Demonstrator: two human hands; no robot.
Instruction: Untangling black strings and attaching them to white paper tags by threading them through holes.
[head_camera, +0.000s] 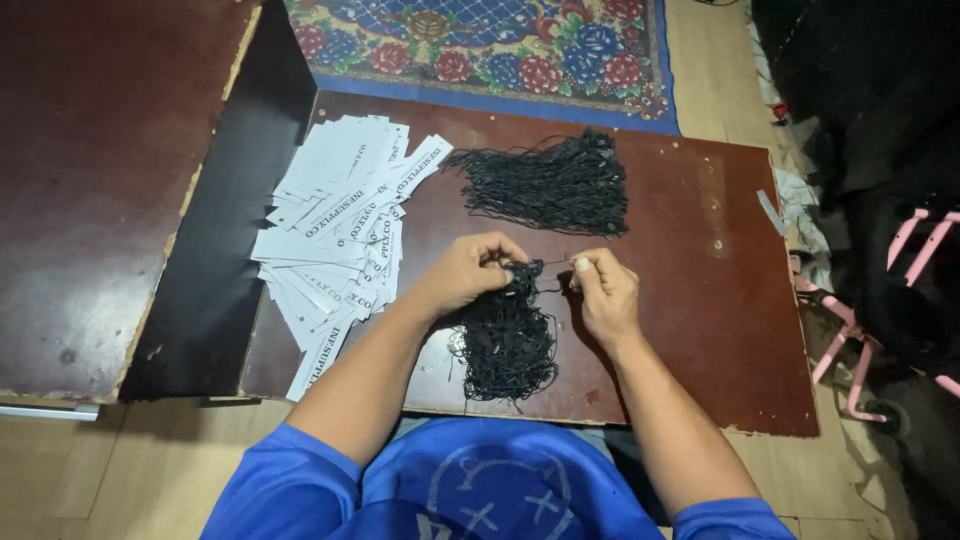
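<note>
Pulling one cord from the bundle (505, 335) at the board's (720, 300) near edge: left hand (465, 272) curls closed on the bundle's top, right hand (603, 290) pinches a strand. Next likely calls for a tag (340, 215); spare cords (550, 185) lie beyond

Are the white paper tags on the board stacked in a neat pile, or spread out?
Spread out. The white paper tags lie fanned and overlapping at different angles across the left part of the brown board.
</note>
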